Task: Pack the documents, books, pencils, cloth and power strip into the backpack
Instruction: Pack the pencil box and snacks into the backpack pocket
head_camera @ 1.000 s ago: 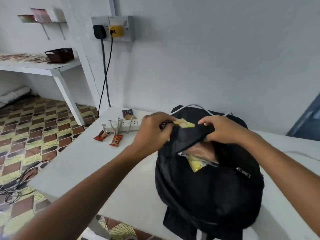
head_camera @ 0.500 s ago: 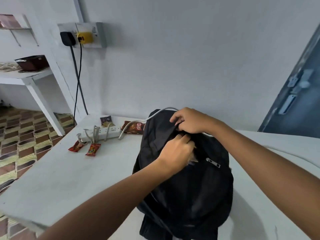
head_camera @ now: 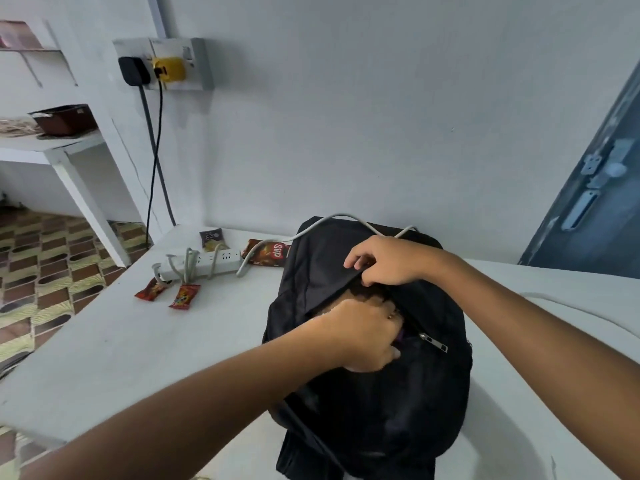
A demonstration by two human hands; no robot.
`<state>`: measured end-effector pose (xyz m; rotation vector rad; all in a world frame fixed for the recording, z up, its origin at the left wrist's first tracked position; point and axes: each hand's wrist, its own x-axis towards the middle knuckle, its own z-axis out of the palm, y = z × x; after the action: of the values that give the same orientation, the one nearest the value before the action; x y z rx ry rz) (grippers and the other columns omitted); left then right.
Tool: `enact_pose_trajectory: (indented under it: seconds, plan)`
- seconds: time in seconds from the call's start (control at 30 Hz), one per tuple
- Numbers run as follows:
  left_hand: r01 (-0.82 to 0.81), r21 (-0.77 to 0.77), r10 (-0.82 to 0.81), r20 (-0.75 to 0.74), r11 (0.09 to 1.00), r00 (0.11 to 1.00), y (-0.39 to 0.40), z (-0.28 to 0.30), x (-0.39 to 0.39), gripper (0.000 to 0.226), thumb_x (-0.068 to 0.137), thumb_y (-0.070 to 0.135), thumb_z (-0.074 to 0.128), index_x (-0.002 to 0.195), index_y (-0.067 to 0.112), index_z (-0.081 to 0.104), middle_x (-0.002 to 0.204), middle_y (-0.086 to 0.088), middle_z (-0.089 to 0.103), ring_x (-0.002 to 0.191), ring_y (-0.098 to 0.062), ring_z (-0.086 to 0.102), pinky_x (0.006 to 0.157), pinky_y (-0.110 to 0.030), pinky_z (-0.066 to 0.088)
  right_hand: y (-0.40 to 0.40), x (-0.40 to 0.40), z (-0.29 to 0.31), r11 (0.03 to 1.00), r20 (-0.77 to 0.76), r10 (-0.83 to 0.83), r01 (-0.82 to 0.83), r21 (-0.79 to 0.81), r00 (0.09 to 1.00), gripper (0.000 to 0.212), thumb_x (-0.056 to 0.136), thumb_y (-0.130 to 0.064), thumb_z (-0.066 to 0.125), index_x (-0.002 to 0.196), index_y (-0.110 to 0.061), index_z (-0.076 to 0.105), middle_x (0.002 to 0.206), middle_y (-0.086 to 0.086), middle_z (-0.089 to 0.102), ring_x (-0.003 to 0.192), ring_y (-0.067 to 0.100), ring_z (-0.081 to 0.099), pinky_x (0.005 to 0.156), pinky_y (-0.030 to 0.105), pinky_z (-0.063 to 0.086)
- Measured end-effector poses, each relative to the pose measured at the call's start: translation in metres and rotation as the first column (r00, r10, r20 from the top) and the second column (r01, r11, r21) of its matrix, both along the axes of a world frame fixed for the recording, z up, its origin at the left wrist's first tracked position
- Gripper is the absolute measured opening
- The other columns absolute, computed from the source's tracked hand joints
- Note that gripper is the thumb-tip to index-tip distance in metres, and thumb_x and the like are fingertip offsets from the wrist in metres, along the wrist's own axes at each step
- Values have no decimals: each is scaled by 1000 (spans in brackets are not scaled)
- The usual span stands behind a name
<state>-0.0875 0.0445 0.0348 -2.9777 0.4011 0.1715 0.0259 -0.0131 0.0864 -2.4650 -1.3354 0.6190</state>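
Head view: black backpack stands on the white table, mouth open at the top. Right hand pinches the upper flap edge and lifts it. Left hand is pushed into the opening, fingers curled out of sight inside; cannot tell what it holds, if anything. Zipper pull hangs just right of the left hand.

Power strip lies on the table left of the bag, not packed, its white cable draped over the bag top. Snack packets lie near it.

Likely step: seating contents deep. Keep the flap pulled high, push down and clear the zipper teeth.

Room: open table on the left; wall right behind the bag; near table edge close under the bag's bottom, so don't drag it forward.
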Motion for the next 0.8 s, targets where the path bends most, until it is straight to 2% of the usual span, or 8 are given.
enact_pose_trajectory:
  seconds: [0.1, 0.17, 0.27, 0.4, 0.43, 0.53, 0.7, 0.8]
  plan:
    - [94, -464, -133, -51, 881, 990, 35, 27, -39, 33, 98, 32, 48, 121, 13, 61, 95, 7, 67, 91, -7, 56, 87, -25, 47, 10, 1, -5, 998, 33, 31, -29, -58, 999, 52, 79, -13, 64, 129, -28, 57, 128, 0, 57, 118, 16, 53, 102, 32, 41]
    - [-36, -641, 74, 33, 766, 997, 80, 34, -57, 25, 95, 28, 54, 113, 15, 68, 96, 6, 71, 88, -3, 62, 80, -18, 50, 19, 0, -5, 994, 66, 53, -47, -94, 996, 57, 79, -13, 65, 133, -27, 54, 129, 1, 56, 116, 17, 53, 99, 30, 42]
    - [-281, -700, 532, 166, 657, 830, 166, 11, -69, 27, 87, 32, 56, 103, 16, 72, 96, 0, 73, 86, -10, 66, 80, -29, 53, 29, -3, -1, 988, 94, 74, -60, -145, 993, 62, 78, -12, 66, 135, -29, 51, 125, 1, 57, 111, 17, 54, 93, 29, 45]
    - [-729, -543, 872, 13, 417, 489, 253, -49, -78, 33, 92, 17, 55, 124, 8, 61, 126, -15, 61, 115, -32, 56, 94, -32, 41, 34, -6, 1, 984, 80, 65, -51, -169, 995, 64, 78, -9, 64, 137, -30, 49, 120, -2, 58, 104, 14, 53, 81, 23, 40]
    - [-771, -497, 882, -25, 397, 471, 263, -65, -82, 38, 93, 16, 54, 130, 7, 55, 134, -19, 54, 121, -35, 52, 101, -37, 40, 34, -6, 1, 985, 72, 53, -41, -165, 996, 64, 77, -8, 64, 136, -30, 49, 118, -3, 58, 103, 14, 53, 80, 22, 40]
    - [-777, -373, 844, 32, 507, 535, 276, -101, -87, 41, 93, 18, 53, 133, 8, 53, 153, -19, 29, 133, -40, 38, 110, -49, 34, 34, -6, 1, 989, 53, 20, -11, -150, 998, 65, 76, -7, 66, 136, -27, 50, 115, -3, 60, 105, 14, 55, 85, 23, 44]
    - [-762, -382, 848, 139, 523, 512, 281, -134, -96, 19, 89, 8, 49, 93, 6, 68, 109, -14, 64, 100, -33, 61, 84, -39, 51, 32, -8, 1, 992, 34, -15, 19, -126, 999, 65, 74, -4, 64, 135, -23, 51, 115, -2, 64, 108, 14, 57, 96, 30, 47]
    - [-705, -507, 864, 201, 495, 461, 276, -131, -100, 21, 85, 1, 54, 87, 7, 73, 97, -14, 72, 93, -35, 64, 80, -39, 52, 30, -7, -1, 994, 40, -27, 31, -109, 999, 64, 75, -4, 62, 135, -22, 52, 112, -2, 67, 107, 14, 59, 95, 32, 48]
